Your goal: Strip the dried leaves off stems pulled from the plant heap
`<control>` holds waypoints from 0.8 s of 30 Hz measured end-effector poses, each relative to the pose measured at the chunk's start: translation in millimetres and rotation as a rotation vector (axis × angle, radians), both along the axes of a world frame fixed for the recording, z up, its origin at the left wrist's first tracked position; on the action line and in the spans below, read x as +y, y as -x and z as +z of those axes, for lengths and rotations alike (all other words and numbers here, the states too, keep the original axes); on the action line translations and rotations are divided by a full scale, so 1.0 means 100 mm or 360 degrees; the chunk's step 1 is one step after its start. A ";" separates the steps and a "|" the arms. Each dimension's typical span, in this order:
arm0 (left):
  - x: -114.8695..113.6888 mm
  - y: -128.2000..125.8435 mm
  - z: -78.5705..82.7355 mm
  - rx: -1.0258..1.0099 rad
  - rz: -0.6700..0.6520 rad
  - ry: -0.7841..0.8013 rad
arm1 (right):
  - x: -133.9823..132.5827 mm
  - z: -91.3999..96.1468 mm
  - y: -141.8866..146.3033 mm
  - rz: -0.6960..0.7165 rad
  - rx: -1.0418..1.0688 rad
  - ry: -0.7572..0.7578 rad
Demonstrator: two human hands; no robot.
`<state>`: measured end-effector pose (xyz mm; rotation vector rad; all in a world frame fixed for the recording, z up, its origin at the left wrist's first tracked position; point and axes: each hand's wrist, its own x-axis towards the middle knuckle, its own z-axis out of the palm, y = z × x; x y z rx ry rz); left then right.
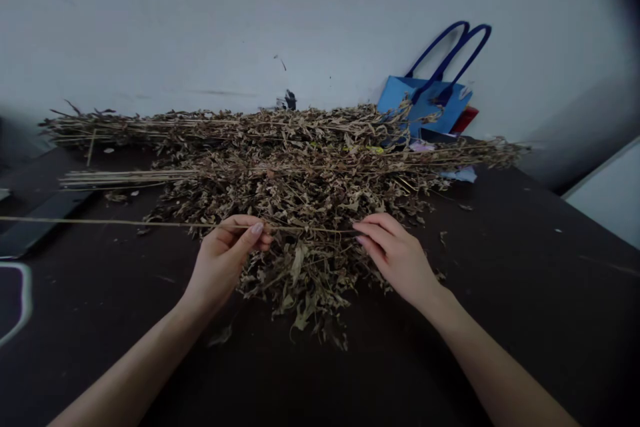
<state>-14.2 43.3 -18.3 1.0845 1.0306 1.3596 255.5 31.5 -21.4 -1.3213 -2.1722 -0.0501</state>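
Left hand [227, 250] was raised above the near middle of the dark brown table [525, 293], thumb and forefinger pinched together on a thin, straw-brown dried stem [125, 221], the other fingers curled loosely behind it. Right hand [400, 253] had its fingertips drawn together on the same stem toward its right end; exact contact was partly hidden by the fingers. Between the hands the stem ran nearly level; beyond the left hand it carried on, long and straight, out of view at the left edge.

Below and behind both hands: a loose heap of crumpled, grey-brown dried leaves [310, 273], spilling toward the near side in the middle. Farther back, a bundle of pale, straight dried stalks [130, 177] had its bare ends to the left. Farthest, along the pale grey wall [200, 13], lay a long bundle of leafy brown dried stems [200, 125].

Far right, a light-blue bag with dark-blue loop handles [425, 103] leaned at the wall, a red object [465, 121] just beside it. A crumpled pale-blue scrap [463, 175] lay nearer. At left, a dark flat slab [35, 239] sat under the line of the stem; nearer, part of a white curved band [26, 293].
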 end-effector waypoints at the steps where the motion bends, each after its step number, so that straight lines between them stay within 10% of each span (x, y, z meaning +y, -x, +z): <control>1: 0.00 0.00 0.00 0.0002 0.0000 -0.0001 | 0.01 -0.02 -0.01 -0.0001 -0.0012 0.0005; 24: -0.09 -0.09 0.04 0.0375 -0.0528 0.0352 | -0.16 0.02 0.22 0.0166 -0.0166 -0.0012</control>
